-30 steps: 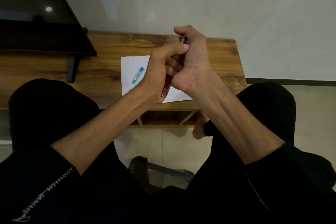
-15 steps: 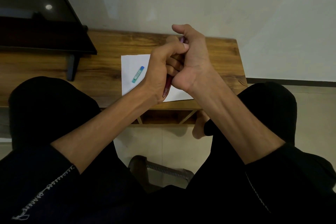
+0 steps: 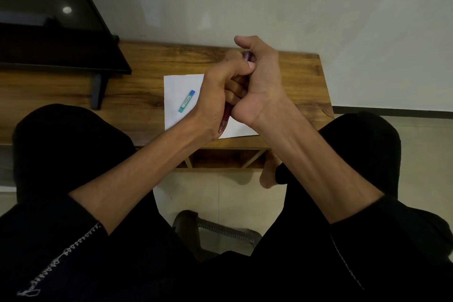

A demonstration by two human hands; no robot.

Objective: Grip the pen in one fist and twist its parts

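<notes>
Both hands raised together over the tabletop, pressed against each other. Left hand wrapped round a dark red pen: fingers curled about the barrel, thumb laid across toward the right hand. Pen's lower end pokes out below my left palm; its upper end shows between the two hands near the right thumb. Right hand clenched about the pen's upper part, thumb sticking up, heel of the palm turned toward me. Forearms bare, crossing in from dark sleeves, elbows over my knees.

White paper sheet lies flat on the tabletop under the hands, partly hidden by them. On the sheet, just left of my left hand, a small teal case with a blue cap, lying slantwise. It carries a pale label with print; too small to read. No brand legible on the pen.
</notes>
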